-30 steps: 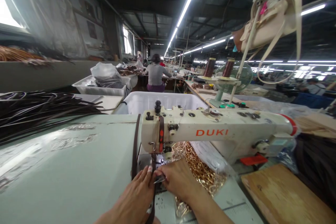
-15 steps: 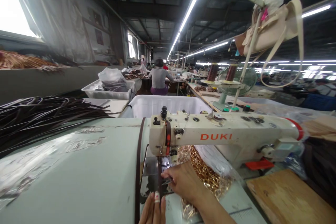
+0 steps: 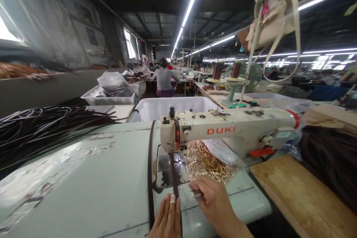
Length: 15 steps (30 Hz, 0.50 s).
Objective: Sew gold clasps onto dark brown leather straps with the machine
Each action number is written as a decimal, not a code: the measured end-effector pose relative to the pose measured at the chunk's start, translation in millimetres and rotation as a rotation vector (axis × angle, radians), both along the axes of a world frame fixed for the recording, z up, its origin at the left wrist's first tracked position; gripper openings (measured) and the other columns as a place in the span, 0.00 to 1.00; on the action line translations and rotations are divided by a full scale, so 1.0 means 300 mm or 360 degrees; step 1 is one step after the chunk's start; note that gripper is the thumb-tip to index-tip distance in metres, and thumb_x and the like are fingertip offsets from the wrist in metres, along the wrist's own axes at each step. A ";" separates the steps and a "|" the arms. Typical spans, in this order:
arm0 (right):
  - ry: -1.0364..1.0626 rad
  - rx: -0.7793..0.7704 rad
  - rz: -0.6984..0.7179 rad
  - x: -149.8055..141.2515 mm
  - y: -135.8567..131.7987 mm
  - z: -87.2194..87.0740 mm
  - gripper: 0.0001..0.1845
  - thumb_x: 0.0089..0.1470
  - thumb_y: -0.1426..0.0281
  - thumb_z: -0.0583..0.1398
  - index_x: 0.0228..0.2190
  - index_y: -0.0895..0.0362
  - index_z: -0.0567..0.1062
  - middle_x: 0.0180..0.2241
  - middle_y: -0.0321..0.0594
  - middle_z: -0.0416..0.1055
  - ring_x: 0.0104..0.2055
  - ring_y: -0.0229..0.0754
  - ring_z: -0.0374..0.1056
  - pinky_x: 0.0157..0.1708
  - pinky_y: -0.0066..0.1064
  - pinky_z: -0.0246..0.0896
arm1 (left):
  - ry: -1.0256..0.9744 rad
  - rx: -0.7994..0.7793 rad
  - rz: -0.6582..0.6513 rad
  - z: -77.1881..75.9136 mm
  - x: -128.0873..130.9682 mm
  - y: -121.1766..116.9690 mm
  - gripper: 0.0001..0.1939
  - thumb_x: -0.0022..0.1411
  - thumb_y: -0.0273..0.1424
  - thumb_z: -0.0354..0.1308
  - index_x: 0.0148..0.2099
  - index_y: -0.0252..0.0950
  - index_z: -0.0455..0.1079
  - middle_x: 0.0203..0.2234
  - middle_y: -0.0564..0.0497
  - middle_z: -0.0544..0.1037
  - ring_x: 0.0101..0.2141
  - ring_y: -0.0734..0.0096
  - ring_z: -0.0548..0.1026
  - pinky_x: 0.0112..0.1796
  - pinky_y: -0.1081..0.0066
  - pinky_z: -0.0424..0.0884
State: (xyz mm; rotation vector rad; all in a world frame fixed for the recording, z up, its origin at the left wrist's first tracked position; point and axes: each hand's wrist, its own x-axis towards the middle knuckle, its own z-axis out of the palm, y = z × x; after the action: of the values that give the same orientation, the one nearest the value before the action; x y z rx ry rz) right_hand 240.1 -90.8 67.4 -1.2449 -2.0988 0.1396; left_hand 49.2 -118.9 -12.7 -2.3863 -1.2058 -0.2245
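Observation:
A narrow dark brown strap (image 3: pixel 173 173) runs from under the needle area of the white sewing machine (image 3: pixel 223 130) towards me. My left hand (image 3: pixel 167 217) lies flat on its near end, fingers stretched out, with a white wrap on one finger. To the right, my right hand (image 3: pixel 216 202) is closed around a small silvery metal tool (image 3: pixel 196 195), mostly hidden by the fingers, so its kind is unclear. This hand is apart from the strap. A second dark strap (image 3: pixel 151 171) stretches along the table left of the metal needle plate (image 3: pixel 163 169).
A plastic bag of gold-coloured metal hardware (image 3: pixel 208 161) lies behind my right hand. Dark straps (image 3: pixel 55 122) are heaped at left. A wooden board (image 3: pixel 301 193) sits at right, a white bin (image 3: pixel 175 106) behind the machine. Another person (image 3: pixel 164 80) sits farther off.
My right hand has drawn back from the needle area, towards me and to the right. The left hand stays on the strap. The view has shifted slightly.

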 end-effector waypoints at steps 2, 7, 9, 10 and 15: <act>0.0165 0.0058 0.0060 0.008 -0.075 -0.054 0.13 0.62 0.74 0.50 0.34 0.56 0.74 0.30 0.39 0.73 0.33 0.40 0.69 0.33 0.29 0.60 | 0.0025 -0.0174 -0.0114 0.059 -0.009 0.001 0.29 0.52 0.18 0.52 0.58 0.27 0.65 0.53 0.36 0.70 0.54 0.50 0.68 0.52 0.63 0.69; 0.0301 0.0131 0.0132 0.020 -0.178 -0.105 0.16 0.61 0.76 0.49 0.47 0.56 0.70 0.39 0.43 0.76 0.41 0.41 0.72 0.39 0.28 0.67 | 0.0000 -0.0892 0.0004 0.219 0.012 -0.003 0.36 0.52 0.29 0.55 0.62 0.19 0.57 0.59 0.27 0.58 0.60 0.43 0.56 0.57 0.55 0.59; 0.0178 0.0157 0.0122 0.015 -0.190 -0.104 0.19 0.61 0.76 0.47 0.52 0.59 0.67 0.46 0.49 0.74 0.49 0.44 0.70 0.44 0.31 0.67 | -0.0015 -0.1014 0.0051 0.253 0.025 -0.010 0.36 0.52 0.29 0.54 0.63 0.19 0.56 0.60 0.28 0.56 0.61 0.45 0.54 0.59 0.55 0.55; 0.0112 0.0174 0.0130 0.012 -0.195 -0.104 0.20 0.62 0.75 0.47 0.54 0.61 0.65 0.49 0.51 0.72 0.51 0.46 0.69 0.45 0.32 0.67 | -0.0011 -0.1047 0.0068 0.262 0.029 -0.014 0.36 0.53 0.28 0.53 0.63 0.19 0.55 0.61 0.29 0.55 0.61 0.46 0.53 0.59 0.55 0.54; 0.0438 0.0248 0.0292 0.004 -0.232 -0.123 0.19 0.67 0.65 0.44 0.35 0.53 0.73 0.23 0.34 0.76 0.21 0.35 0.72 0.26 0.22 0.67 | -0.0056 -0.1092 0.0132 0.241 0.025 -0.017 0.41 0.48 0.27 0.56 0.64 0.21 0.52 0.62 0.30 0.51 0.62 0.47 0.50 0.60 0.54 0.53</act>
State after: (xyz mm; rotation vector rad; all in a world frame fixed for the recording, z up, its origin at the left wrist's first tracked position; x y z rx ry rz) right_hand 241.2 -160.6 30.4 -0.8867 -1.9401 0.2121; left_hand 56.8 -124.0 59.6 -2.8919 -1.5860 0.2154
